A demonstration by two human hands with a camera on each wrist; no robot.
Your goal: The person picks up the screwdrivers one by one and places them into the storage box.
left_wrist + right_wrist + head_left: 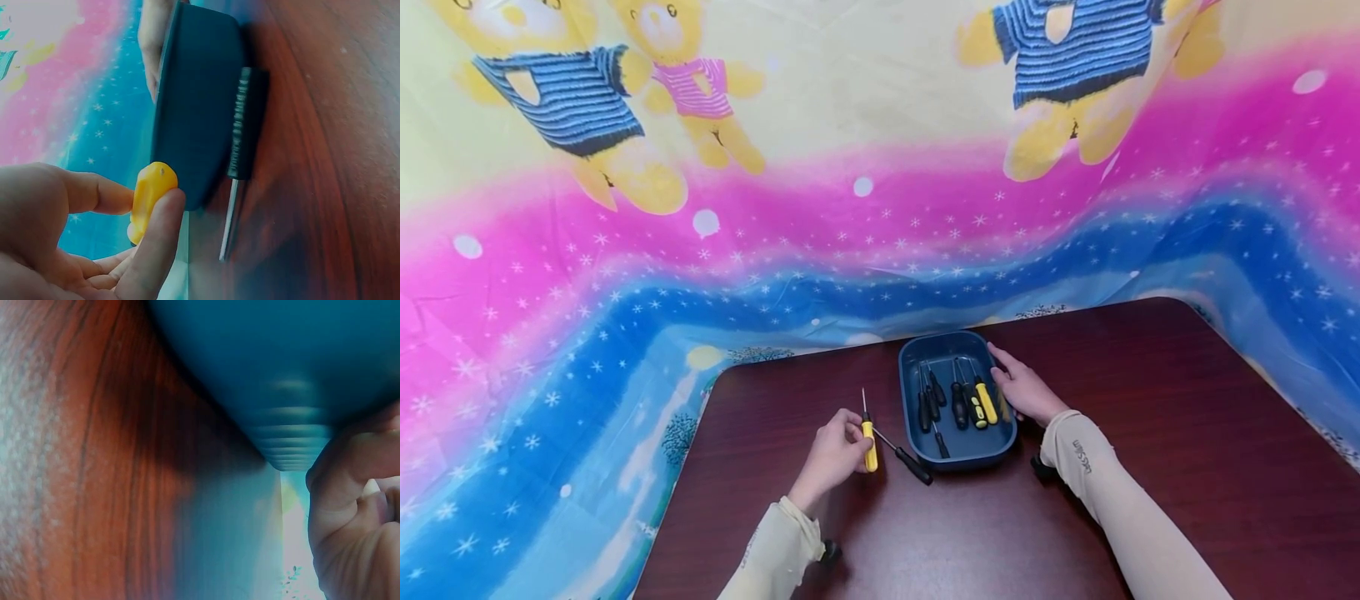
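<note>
My left hand (pixel 833 454) pinches a yellow-handled screwdriver (pixel 869 446) upright, its thin metal shaft pointing away. In the left wrist view, thumb and fingers press on the yellow handle (pixel 150 190). Beside it on the table lies a black-handled screwdriver (pixel 913 465), close to the bin's left side. My right hand (pixel 1026 392) holds the right side of a dark blue plastic bin (pixel 958 460); curled fingers (pixel 344 481) show against the bin's wall in the right wrist view. Inside the bin lie several black-handled screwdrivers (pixel 924 410) and yellow-and-black ones (pixel 987 404).
The dark red-brown wooden table (pixel 970 533) has rounded far corners. A printed cloth (pixel 850 233) with bears and snowflakes hangs behind it and along its sides. The bin stands near the table's far edge.
</note>
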